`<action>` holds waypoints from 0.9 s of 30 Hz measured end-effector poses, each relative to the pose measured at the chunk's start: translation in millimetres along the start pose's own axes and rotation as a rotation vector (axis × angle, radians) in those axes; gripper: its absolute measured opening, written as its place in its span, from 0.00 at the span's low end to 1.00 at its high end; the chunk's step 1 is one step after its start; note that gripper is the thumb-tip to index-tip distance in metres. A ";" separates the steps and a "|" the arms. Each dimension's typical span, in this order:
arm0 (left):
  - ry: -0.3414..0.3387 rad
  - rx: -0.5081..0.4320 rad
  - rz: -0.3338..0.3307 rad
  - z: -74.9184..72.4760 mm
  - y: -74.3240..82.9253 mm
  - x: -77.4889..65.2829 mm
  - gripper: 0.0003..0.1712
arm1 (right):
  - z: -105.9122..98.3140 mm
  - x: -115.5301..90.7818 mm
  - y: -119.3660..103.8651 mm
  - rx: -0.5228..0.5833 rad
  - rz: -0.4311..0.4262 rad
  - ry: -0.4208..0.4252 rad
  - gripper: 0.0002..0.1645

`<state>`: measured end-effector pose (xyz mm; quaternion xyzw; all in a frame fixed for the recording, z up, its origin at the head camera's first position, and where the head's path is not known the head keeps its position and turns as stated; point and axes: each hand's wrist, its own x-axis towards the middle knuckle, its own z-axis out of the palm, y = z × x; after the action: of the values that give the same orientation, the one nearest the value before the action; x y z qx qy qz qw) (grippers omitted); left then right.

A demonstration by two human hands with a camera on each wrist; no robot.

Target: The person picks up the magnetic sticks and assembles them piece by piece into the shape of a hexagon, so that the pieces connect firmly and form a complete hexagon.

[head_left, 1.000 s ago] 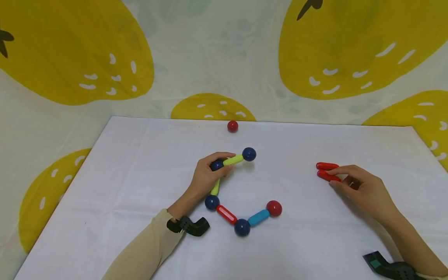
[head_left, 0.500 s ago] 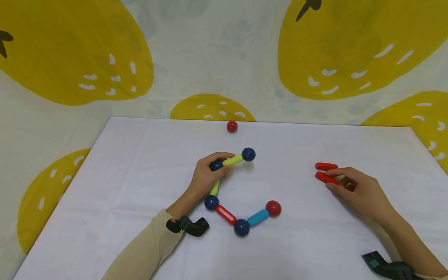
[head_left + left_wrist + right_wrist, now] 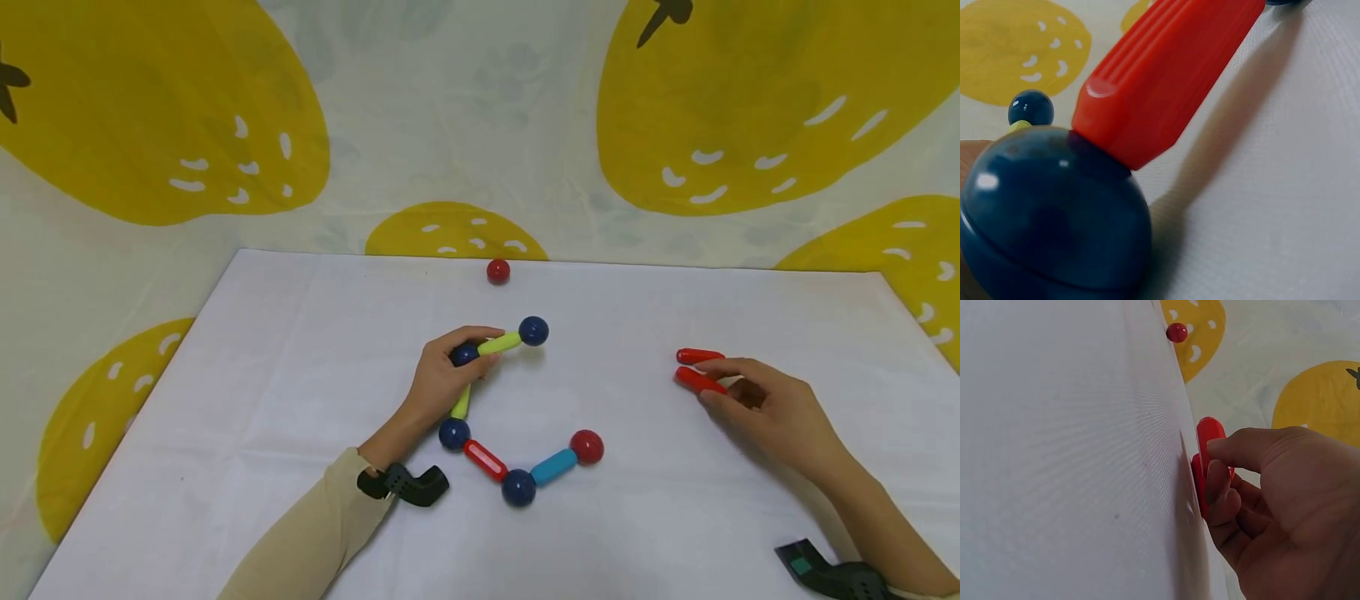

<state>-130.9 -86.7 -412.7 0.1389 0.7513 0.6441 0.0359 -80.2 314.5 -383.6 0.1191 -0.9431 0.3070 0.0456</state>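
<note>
Mid-frame, my left hand (image 3: 437,371) grips the ball-and-rod chain (image 3: 486,460), likely steadying it; at right, my right hand (image 3: 780,408) pinches the lower red rod (image 3: 696,381).

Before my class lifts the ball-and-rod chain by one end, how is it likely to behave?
The chain may bend or separate at its joints, since the rods seem only to meet the balls end-on. Individual rods should stay stiff, as they look straight and hard. Pushed, it might roll slightly, since its balls are round.
</note>
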 end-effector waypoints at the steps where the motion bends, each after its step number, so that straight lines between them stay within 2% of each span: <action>1: -0.001 -0.002 0.003 0.1 0.3 0.3 0.16 | -0.7 0.4 -0.8 0.003 -0.001 -0.007 0.20; 4: -0.002 -0.004 0.013 0.4 0.3 1.5 0.16 | -2.5 3.1 -5.0 0.031 -0.012 -0.012 0.23; 10: -0.001 -0.010 0.013 0.1 0.0 1.6 0.16 | -1.5 13.0 -19.4 0.096 -0.150 0.015 0.31; 12: 0.001 -0.009 0.012 0.1 0.2 1.3 0.16 | 0.1 15.8 -24.7 0.090 -0.173 0.015 0.32; 17: 0.003 -0.003 0.007 0.5 0.0 1.0 0.16 | 5.5 25.3 -37.9 0.073 -0.180 -0.013 0.31; 27: -0.001 -0.004 -0.002 0.7 1.5 0.1 0.16 | 24.0 49.6 -70.3 0.166 -0.184 -0.063 0.27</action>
<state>-130.6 -85.7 -411.3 0.1385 0.7502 0.6455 0.0374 -110.8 235.5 -355.1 0.2180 -0.9004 0.3748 0.0341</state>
